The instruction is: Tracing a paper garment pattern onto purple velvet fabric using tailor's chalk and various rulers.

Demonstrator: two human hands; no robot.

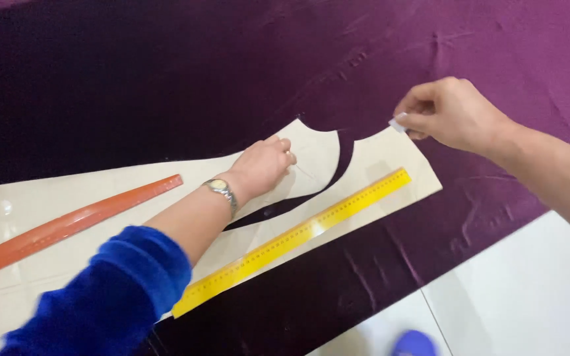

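pinched between thumb and fingers of the right hand, a small white chalk sits at the paper pattern's top right edge. left hand lies flat, empty, pressing the pattern's other piece onto purple cloth, left of the chalk.

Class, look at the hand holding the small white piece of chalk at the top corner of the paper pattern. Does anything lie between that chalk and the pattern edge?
Nothing visible does. The right hand holds the white chalk just at the paper pattern corner. The yellow ruler lies lower, and the left hand presses farther left.
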